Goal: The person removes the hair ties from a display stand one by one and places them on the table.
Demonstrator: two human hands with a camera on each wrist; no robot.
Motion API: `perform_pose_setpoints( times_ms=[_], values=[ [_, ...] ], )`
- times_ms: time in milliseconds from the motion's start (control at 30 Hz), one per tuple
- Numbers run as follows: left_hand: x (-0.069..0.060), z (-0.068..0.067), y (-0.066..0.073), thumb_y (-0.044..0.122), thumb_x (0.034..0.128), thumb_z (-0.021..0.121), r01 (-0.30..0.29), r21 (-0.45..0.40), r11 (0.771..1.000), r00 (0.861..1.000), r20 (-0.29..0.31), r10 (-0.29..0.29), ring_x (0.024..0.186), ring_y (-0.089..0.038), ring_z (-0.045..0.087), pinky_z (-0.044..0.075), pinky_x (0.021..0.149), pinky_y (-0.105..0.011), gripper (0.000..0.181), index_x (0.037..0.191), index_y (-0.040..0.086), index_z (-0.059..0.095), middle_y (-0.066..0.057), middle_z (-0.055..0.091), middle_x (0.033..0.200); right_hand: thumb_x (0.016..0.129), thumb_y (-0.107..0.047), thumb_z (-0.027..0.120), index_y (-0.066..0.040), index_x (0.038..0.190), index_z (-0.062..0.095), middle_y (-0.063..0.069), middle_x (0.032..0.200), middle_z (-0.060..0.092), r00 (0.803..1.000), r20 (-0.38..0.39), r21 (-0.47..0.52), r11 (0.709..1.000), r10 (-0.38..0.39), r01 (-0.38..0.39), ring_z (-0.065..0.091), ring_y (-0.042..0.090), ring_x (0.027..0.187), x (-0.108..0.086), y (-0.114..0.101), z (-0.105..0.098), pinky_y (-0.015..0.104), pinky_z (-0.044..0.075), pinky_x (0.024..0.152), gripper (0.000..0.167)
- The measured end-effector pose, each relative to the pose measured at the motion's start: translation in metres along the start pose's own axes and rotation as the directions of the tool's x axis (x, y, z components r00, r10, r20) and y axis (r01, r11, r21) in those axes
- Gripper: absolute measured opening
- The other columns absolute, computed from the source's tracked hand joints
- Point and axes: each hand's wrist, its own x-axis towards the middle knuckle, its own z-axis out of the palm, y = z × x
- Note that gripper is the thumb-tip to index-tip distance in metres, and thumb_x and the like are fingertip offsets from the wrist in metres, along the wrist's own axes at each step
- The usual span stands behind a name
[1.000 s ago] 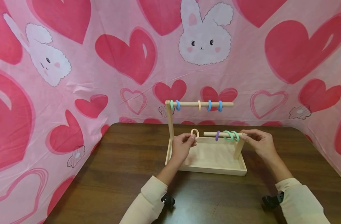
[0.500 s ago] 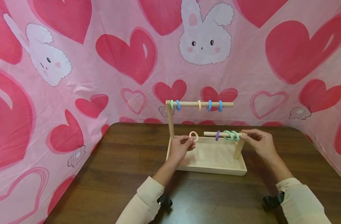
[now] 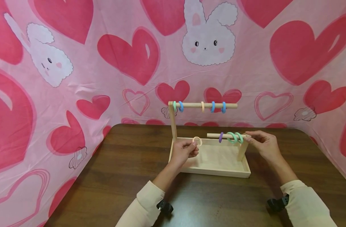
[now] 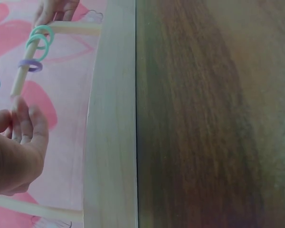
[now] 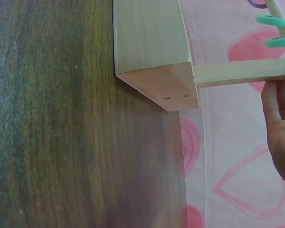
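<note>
In the head view my left hand (image 3: 184, 152) pinches a peach ring (image 3: 200, 142) between thumb and fingers, above the left part of the wooden tray and left of the lower rod's free end. The ring is apart from the rod; the left wrist view hides it behind the hand (image 4: 19, 152). A purple ring (image 3: 220, 137) and two mint green rings (image 3: 232, 137) hang on the lower wooden rod (image 3: 211, 135). My right hand (image 3: 263, 144) grips the top of the short post (image 3: 242, 152) at that rod's right end, also seen in the right wrist view.
The wooden tray (image 3: 215, 172) stands on a dark brown table (image 3: 133, 151). A tall post (image 3: 173, 123) at its left carries an upper rod (image 3: 191, 105) with mint, blue and peach rings. Behind hangs a pink cloth (image 3: 167, 72) with hearts and rabbits.
My left hand has drawn slightly left, and the peach ring in it has dropped a little and tilted. My right hand and the hanging rings have stayed in place.
</note>
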Motion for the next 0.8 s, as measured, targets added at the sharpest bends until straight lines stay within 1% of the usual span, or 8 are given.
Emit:
perform_pose_setpoints(
  times_ms=[133, 333, 500, 633, 800],
  values=[
    [-0.004, 0.000, 0.000, 0.007, 0.1005, 0.061, 0.030, 0.008, 1.000, 0.999, 0.024, -0.030, 0.062, -0.001, 0.065, 0.061, 0.069, -0.022, 0.028, 0.111, -0.020, 0.064, 0.009, 0.065, 0.068, 0.086, 0.015, 0.069, 0.003, 0.106, 0.076, -0.026, 0.095, 0.075, 1.000, -0.009, -0.026, 1.000, -0.002, 0.002, 0.068, -0.009, 0.082, 0.000, 0.000, 0.001, 0.007, 0.053, 0.072, 0.024],
    [-0.009, 0.001, -0.002, 0.010, 0.1013, 0.061, 0.092, 0.033, 0.995, 0.993, 0.076, -0.094, 0.064, -0.001, 0.065, 0.061, 0.071, -0.024, 0.030, 0.111, -0.019, 0.063, 0.009, 0.065, 0.068, 0.087, 0.014, 0.069, 0.000, 0.105, 0.077, -0.028, 0.098, 0.075, 1.000, -0.009, -0.049, 0.999, 0.001, -0.001, 0.067, -0.010, 0.084, 0.000, 0.001, 0.000, 0.007, 0.053, 0.072, 0.025],
    [-0.014, 0.002, -0.005, 0.012, 0.1021, 0.060, 0.140, 0.048, 0.989, 0.982, 0.117, -0.145, 0.064, -0.001, 0.065, 0.061, 0.072, -0.024, 0.033, 0.114, -0.018, 0.063, 0.009, 0.066, 0.069, 0.087, 0.014, 0.069, 0.001, 0.105, 0.077, -0.028, 0.098, 0.075, 1.000, -0.013, -0.054, 0.999, 0.000, 0.000, 0.067, -0.010, 0.084, 0.000, -0.001, 0.000, 0.006, 0.052, 0.072, 0.024],
    [-0.016, 0.003, -0.006, 0.012, 0.1030, 0.058, 0.171, 0.050, 0.984, 0.972, 0.155, -0.177, 0.065, -0.001, 0.064, 0.061, 0.072, -0.024, 0.035, 0.117, -0.020, 0.060, 0.009, 0.066, 0.070, 0.087, 0.015, 0.069, -0.003, 0.104, 0.078, -0.028, 0.098, 0.075, 1.000, -0.012, -0.045, 0.999, -0.001, 0.000, 0.067, -0.011, 0.085, -0.001, -0.001, 0.001, 0.006, 0.052, 0.073, 0.027],
    [-0.019, 0.003, -0.007, 0.010, 0.1029, 0.058, 0.186, 0.051, 0.981, 0.959, 0.208, -0.193, 0.065, 0.000, 0.064, 0.061, 0.072, -0.023, 0.031, 0.114, -0.018, 0.061, 0.009, 0.066, 0.070, 0.087, 0.014, 0.069, -0.003, 0.105, 0.078, -0.030, 0.098, 0.074, 1.000, -0.014, -0.065, 0.998, 0.008, -0.009, 0.067, -0.012, 0.085, 0.000, -0.002, 0.000, 0.006, 0.052, 0.072, 0.026]
  ],
)
